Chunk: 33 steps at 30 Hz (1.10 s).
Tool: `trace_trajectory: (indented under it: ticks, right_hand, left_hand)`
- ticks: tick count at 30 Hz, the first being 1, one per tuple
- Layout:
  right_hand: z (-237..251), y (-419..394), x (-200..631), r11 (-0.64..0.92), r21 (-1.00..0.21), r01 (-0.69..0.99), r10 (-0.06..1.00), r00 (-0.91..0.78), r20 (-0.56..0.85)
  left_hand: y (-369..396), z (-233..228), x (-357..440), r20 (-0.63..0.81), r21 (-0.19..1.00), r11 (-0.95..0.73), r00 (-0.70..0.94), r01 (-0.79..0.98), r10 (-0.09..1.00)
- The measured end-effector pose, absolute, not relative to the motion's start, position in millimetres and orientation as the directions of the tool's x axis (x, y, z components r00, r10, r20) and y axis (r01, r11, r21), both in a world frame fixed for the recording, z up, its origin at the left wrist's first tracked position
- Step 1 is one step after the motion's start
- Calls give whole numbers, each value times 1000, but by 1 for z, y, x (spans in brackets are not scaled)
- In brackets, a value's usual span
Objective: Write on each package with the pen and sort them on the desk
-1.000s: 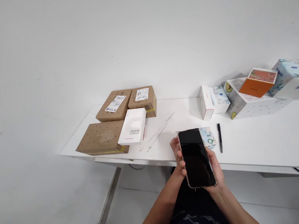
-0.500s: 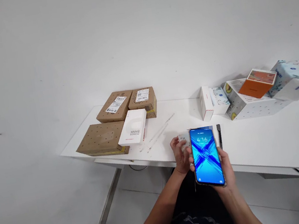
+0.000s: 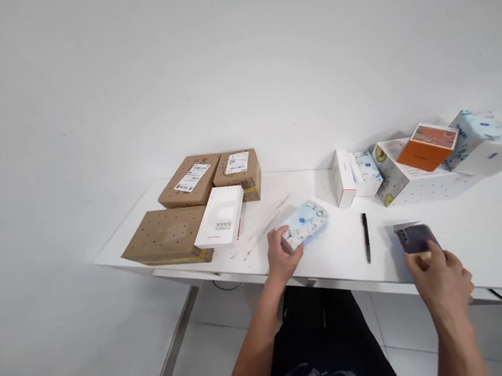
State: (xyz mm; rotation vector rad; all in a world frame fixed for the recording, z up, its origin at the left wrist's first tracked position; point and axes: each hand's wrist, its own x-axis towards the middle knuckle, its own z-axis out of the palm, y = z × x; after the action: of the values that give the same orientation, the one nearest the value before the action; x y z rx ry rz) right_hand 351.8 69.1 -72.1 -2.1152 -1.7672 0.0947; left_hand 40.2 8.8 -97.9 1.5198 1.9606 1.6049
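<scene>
My left hand (image 3: 283, 254) is closed on the near left end of a small white box (image 3: 306, 222) with a blue floral pattern, tilted near the middle of the table. At the front edge on the right, my right hand (image 3: 440, 277) grips a smartphone (image 3: 417, 239) by its near end. Its dark back and camera lenses face up, and the screen is hidden. A blue glow shows on the tabletop beside it. Between my hands a black pen (image 3: 366, 238) lies on the white table (image 3: 339, 263).
On the left sit brown cardboard boxes (image 3: 163, 233) with a white power bank box (image 3: 220, 215) against them. Along the wall at right stand a slim white box (image 3: 343, 178), a floral box (image 3: 365, 173), a large printed box (image 3: 426, 185), an orange box (image 3: 427, 153) and another floral box (image 3: 486, 141).
My right hand has carried the phone to the right and turned it from screen up to back up. My left hand has moved left, and the floral box now shows fully.
</scene>
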Motion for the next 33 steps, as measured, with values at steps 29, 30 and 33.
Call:
trace_trajectory:
  ticks: [29, 30, 33]
  right_hand:
    - [-113, 34, 246, 615, -615, 493, 788, -396, 471]
    - [-115, 35, 243, 616, -615, 492, 787, -393, 474]
    - [-118, 37, 239, 607, -617, 501, 795, -374, 478]
  left_hand:
    - [-19, 14, -58, 295, 372, 656, -753, 657, 588]
    - [-21, 14, -62, 245, 364, 668, -758, 650, 604]
    - [-19, 14, -59, 199, 292, 689, -746, 664, 635]
